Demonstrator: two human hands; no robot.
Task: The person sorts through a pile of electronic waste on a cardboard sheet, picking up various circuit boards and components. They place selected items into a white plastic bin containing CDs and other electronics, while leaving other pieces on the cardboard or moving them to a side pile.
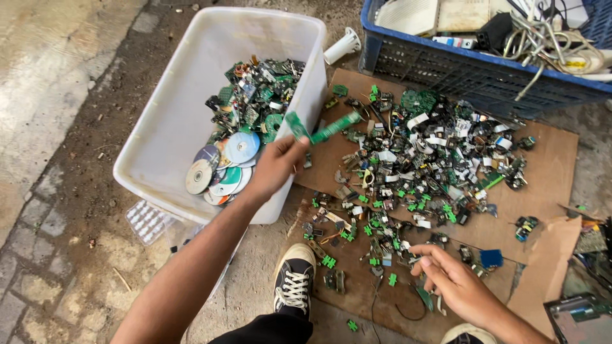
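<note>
A long, narrow green circuit board strip (322, 129) is pinched between the fingers of the person's left hand (274, 167), together with a second, shorter green board piece. The hand is mostly closed around them and hangs over the near right rim of a white plastic tub (159, 121), so the strips sit just above the tub's edge, pointing out towards the cardboard beside it.

Inside the tub, a heap of green circuit boards (258, 95) is banked against the right wall, and a small stack of shiny discs (223, 167) lies at the near end, apparently kept as a separate group.

To the right, a flat sheet of brown cardboard (542, 159) serves as a work surface on the ground. A dense scatter of small electronic scraps (421, 159), green, white and black, covers its middle and far part. The person's right hand (456, 283) rests at the near edge of the cardboard, fingers loosely curled and spread over the scraps, touching small pieces; whether it grips any cannot be told.

A black and white sneaker (293, 280) stands between tub and cardboard. Beyond the cardboard's far edge, a blue plastic crate (472, 73) holds cables and pale device casings. A white plastic tube (341, 46) lies between crate and tub.
</note>
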